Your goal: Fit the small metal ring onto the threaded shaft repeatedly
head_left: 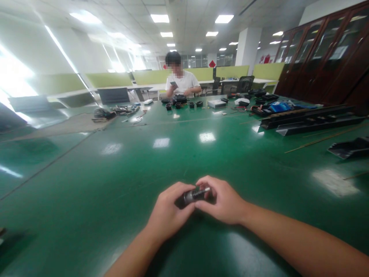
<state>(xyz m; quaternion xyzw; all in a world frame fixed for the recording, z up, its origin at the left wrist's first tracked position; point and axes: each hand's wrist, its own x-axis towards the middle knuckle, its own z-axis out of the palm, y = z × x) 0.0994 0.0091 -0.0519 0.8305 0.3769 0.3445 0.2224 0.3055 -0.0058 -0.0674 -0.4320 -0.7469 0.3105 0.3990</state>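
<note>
A small dark cylindrical object [192,196] with a grey band and pale markings lies between my two hands, just above the green table [138,161]. My left hand [170,206] has its fingers and thumb wrapped round the left end. On the other side my right hand [223,200] curls its fingers and thumb round the right end, where a light tip shows. The fingertips of both hands nearly meet at the object. Parts of it are hidden by the fingers.
Across the table a person [183,82] in a white top holds a phone. Black boxes [180,100], a white box [216,104] and tools line the far edge. Long black metal channels [314,117] and thin rods lie at the right.
</note>
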